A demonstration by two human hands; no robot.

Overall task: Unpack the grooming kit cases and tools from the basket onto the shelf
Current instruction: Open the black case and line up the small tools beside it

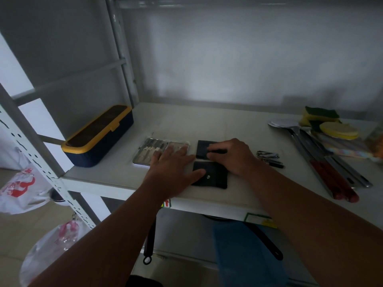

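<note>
Two black square cases are laid flat near the front edge of the white shelf (116, 172), one behind the other. The nearer black case (215, 179), marked by a metal snap, is touched at its left edge by the thumb of the left hand (174, 164), whose fingers are spread flat and closed on nothing. The farther black case (202, 149) is pressed under the right hand (232, 156), palm down; whether anything is gripped beneath it cannot be told. Just left of the black cases, an opened metal grooming kit (150, 151) with tools inside is partly covered by the left fingers. Just right of the cases, a small cluster of nail clippers (269, 159) is seen. Well left of the cases, a navy box with a yellow lid (97, 135) is placed. Far right of them, long utensils (323, 160) and yellow sponges (329, 123) are gathered.
</note>
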